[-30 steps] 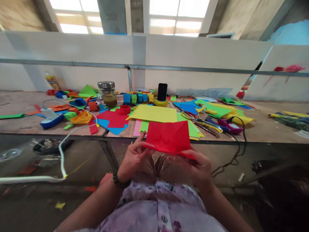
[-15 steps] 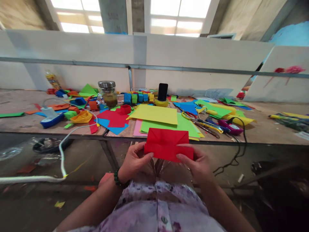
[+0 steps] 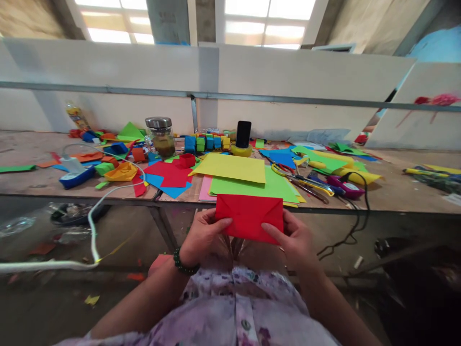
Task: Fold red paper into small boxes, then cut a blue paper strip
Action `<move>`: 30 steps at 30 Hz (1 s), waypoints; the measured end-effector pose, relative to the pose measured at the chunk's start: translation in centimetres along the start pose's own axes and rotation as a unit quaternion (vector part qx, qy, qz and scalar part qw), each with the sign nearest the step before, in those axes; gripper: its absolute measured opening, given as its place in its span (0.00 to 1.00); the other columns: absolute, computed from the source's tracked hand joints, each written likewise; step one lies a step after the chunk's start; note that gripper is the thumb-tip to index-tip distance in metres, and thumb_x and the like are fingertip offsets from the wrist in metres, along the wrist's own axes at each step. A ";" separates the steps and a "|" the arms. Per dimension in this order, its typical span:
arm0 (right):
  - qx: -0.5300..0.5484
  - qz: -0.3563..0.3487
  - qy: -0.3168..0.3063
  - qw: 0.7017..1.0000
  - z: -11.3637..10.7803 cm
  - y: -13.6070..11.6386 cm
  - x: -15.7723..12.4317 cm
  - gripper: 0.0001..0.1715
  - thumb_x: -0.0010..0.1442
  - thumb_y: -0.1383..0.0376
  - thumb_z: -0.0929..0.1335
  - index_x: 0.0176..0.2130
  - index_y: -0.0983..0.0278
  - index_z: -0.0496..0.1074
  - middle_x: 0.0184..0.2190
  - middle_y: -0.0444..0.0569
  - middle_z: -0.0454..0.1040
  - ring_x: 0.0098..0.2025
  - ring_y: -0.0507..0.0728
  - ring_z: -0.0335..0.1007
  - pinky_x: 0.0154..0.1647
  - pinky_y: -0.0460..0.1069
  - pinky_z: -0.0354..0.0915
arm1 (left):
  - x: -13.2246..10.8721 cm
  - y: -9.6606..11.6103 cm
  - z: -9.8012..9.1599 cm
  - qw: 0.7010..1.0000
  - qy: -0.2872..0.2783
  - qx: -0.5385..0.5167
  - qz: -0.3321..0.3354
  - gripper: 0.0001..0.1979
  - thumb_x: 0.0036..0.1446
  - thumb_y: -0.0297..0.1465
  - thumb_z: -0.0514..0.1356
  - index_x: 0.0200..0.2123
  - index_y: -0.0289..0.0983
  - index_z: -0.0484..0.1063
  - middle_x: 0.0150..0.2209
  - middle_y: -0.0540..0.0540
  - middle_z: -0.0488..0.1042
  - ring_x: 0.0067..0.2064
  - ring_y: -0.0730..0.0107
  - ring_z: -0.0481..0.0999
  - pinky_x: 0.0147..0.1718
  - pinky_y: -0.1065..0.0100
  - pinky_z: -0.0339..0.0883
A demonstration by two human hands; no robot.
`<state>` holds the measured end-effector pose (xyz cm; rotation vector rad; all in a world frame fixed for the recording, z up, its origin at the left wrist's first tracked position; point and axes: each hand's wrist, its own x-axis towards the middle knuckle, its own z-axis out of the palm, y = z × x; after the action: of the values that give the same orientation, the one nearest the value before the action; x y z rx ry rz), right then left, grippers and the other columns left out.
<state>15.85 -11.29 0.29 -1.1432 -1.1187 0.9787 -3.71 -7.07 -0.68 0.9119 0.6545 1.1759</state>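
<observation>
A folded red sheet of paper, creased along diagonals at its upper corners, is held up in front of my body by both hands. My left hand grips its left end, thumb on the face towards me and fingers behind. At the right end my right hand pinches it the same way, with its fingers partly hidden behind the paper. Just beyond lie green paper sheets with a yellow sheet on top, near the table's front edge.
On the table stand a glass jar and a phone propped on a yellow base. Scissors and a purple tool with a black cord lie at right. A white cable hangs off the left front.
The lower part of the red paper now lies flat against the rest instead of standing out as a separate flap. Both hands stay at its ends.
</observation>
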 end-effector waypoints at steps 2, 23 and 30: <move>0.002 0.021 -0.027 0.999 -0.2 0.1 0.4 0.24 0.45 0.55 0.78 0.40 0.65 0.79 0.38 0.53 0.82 0.35 0.61 0.79 0.34 0.52 0.75 | 0.1 0.3 -0.1 1.000 -0.003 0.018 0.005 0.15 0.39 0.31 0.74 0.34 0.34 0.81 0.35 0.45 0.82 0.34 0.68 0.78 0.37 0.70 0.71; 0.032 0.058 -0.031 0.997 -0.9 0.0 0.4 0.22 0.46 0.59 0.78 0.41 0.60 0.78 0.40 0.50 0.82 0.35 0.58 0.78 0.34 0.48 0.73 | 0.3 0.5 -0.7 0.997 -0.025 0.022 -0.071 0.18 0.39 0.32 0.74 0.37 0.33 0.80 0.36 0.45 0.80 0.35 0.69 0.76 0.36 0.72 0.68; 0.037 0.081 -0.069 0.994 -1.1 -0.6 0.1 0.24 0.44 0.60 0.78 0.42 0.61 0.78 0.40 0.50 0.81 0.35 0.58 0.77 0.33 0.48 0.72 | 0.1 1.3 -0.6 0.980 -0.100 0.023 -0.173 0.22 0.41 0.37 0.73 0.40 0.31 0.78 0.32 0.42 0.79 0.29 0.71 0.75 0.28 0.75 0.65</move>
<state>17.01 -11.44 0.79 -1.1329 -1.1029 1.2307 -4.82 -6.68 0.20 0.8993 0.6476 0.7508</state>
